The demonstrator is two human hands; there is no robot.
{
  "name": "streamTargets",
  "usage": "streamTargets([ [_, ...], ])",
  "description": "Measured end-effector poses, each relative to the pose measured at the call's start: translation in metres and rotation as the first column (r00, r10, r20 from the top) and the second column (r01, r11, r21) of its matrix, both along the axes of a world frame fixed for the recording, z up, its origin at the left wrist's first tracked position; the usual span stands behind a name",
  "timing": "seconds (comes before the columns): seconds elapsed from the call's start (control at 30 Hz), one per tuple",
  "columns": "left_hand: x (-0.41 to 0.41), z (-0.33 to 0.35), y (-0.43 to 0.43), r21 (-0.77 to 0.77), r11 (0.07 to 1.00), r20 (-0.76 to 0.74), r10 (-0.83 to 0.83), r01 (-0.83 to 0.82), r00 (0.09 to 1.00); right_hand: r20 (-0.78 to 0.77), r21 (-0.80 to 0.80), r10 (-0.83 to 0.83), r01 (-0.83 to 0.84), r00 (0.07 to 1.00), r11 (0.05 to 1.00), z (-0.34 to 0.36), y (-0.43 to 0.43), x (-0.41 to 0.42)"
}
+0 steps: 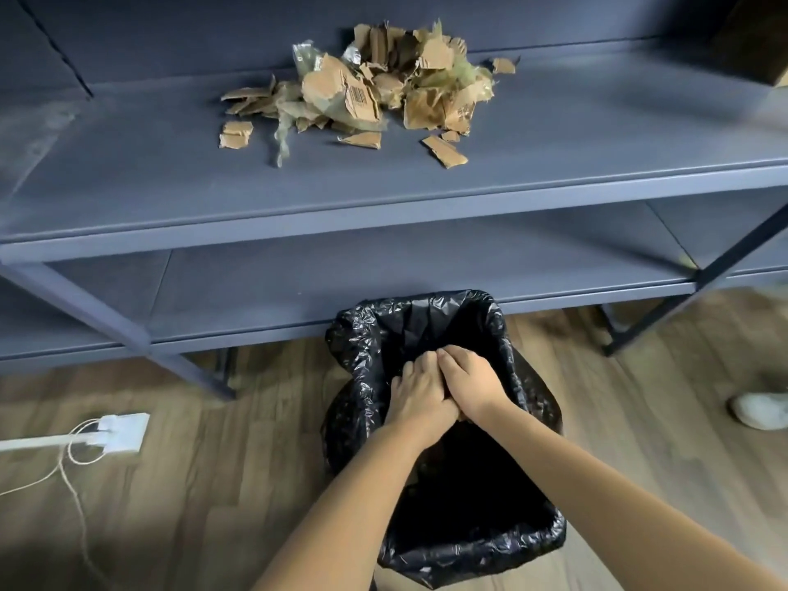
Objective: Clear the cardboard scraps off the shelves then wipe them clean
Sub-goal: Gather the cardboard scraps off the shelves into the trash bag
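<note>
A heap of torn brown cardboard scraps (366,91), mixed with crumpled clear plastic, lies on the upper dark blue shelf (426,194), towards the back. A few loose pieces sit in front of the heap. Below, a bin lined with a black bag (426,317) stands on the floor against the lower shelf (383,266). My left hand (420,396) and my right hand (471,383) are side by side over the bin's mouth, backs up, fingers pointing down into the bag. I see nothing held in them; their palms are hidden.
A white power strip (119,432) with plugged cables lies on the wooden floor at the left. Another person's white shoe (761,409) shows at the right edge. Dark diagonal braces of the shelf frame (699,292) cross at the right.
</note>
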State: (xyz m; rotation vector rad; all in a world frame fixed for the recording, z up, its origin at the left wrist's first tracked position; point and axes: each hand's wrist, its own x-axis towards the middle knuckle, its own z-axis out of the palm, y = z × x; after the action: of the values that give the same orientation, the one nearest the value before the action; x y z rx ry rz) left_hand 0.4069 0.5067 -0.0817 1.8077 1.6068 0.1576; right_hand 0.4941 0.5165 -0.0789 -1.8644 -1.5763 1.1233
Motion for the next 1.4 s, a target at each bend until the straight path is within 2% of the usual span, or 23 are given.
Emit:
streamTargets([
  [0.17, 0.002, -0.007, -0.001, -0.015, 1.000, -0.009, -0.010, 0.010, 1.000, -0.007, -0.035, -0.023, 0.023, 1.000, 0.999, -0.012, 0.000, 0.004],
  [0.3, 0.001, -0.010, -0.001, -0.033, 0.999, 0.044, 0.000, 0.001, 0.999, 0.003, -0.130, -0.029, 0.029, 1.000, 0.991, -0.024, 0.001, 0.008],
  [0.43, 0.000, -0.013, -0.003, -0.025, 1.000, 0.037, -0.017, 0.018, 0.999, 0.068, -0.147, -0.001, 0.011, 0.998, 0.989, -0.030, 0.000, 0.009],
  [0.53, -0.002, -0.008, 0.004, 0.064, 0.997, -0.009, -0.045, 0.045, 0.999, 0.070, -0.080, 0.013, -0.008, 0.997, 0.997, -0.022, 0.005, 0.009],
  [0.63, -0.006, 0.012, 0.023, 0.182, 0.982, 0.025, -0.051, 0.046, 0.998, 0.089, 0.101, 0.034, -0.043, 0.995, 0.994, 0.007, 0.022, 0.006],
  [0.77, -0.016, 0.055, 0.063, 0.421, 0.907, 0.114, -0.062, 0.008, 0.992, 0.093, 0.398, 0.007, -0.044, 0.996, 0.916, 0.061, 0.056, -0.004],
  [0.87, -0.028, 0.084, 0.098, 0.547, 0.837, 0.135, -0.083, -0.005, 0.987, 0.075, 0.520, -0.017, -0.025, 0.997, 0.854, 0.088, 0.089, -0.013],
  [1.0, -0.048, 0.105, 0.152, 0.598, 0.801, 0.085, -0.040, -0.019, 0.996, 0.131, 0.502, -0.029, -0.041, 0.991, 0.864, 0.101, 0.142, -0.020],
  [1.2, -0.097, 0.103, 0.230, 0.595, 0.794, -0.006, 0.158, -0.123, 0.987, 0.223, 0.473, -0.210, 0.083, 0.952, 0.877, 0.102, 0.219, -0.006],
  [1.4, -0.126, 0.096, 0.303, 0.563, 0.756, 0.127, 0.321, -0.334, 0.939, 0.286, 0.443, -0.347, 0.198, 0.893, 0.874, 0.101, 0.287, 0.021],
])
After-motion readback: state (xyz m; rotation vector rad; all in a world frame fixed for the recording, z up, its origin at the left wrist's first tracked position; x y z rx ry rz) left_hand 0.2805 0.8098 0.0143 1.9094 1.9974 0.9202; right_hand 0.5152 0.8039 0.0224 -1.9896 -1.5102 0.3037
